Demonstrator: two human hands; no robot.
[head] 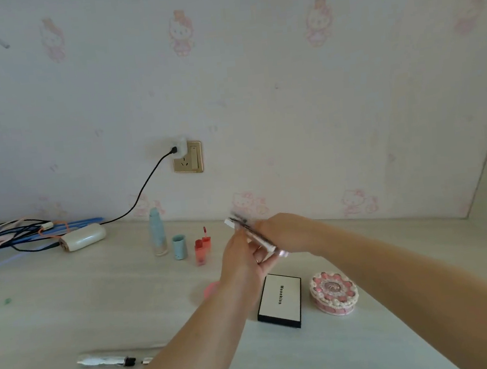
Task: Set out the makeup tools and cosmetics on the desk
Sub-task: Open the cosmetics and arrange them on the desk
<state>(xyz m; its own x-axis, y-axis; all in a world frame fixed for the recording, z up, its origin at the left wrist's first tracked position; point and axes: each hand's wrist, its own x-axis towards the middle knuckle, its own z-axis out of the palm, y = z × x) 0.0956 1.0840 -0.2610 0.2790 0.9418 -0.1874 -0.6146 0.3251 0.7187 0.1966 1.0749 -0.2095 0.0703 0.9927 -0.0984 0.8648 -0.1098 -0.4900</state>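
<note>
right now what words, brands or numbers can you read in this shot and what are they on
"Mooekiss": black letters on the white lid of the flat black-edged rectangular box, running along its length.
Round pink cake-shaped tin: the centre emblem is too small to read.
Blurred flat clear packet gripped by the left hand and right hand: nothing legible.

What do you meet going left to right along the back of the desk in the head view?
Tangled cables → white power bank → tall blue bottle → blue cap → red lip gloss.
</note>
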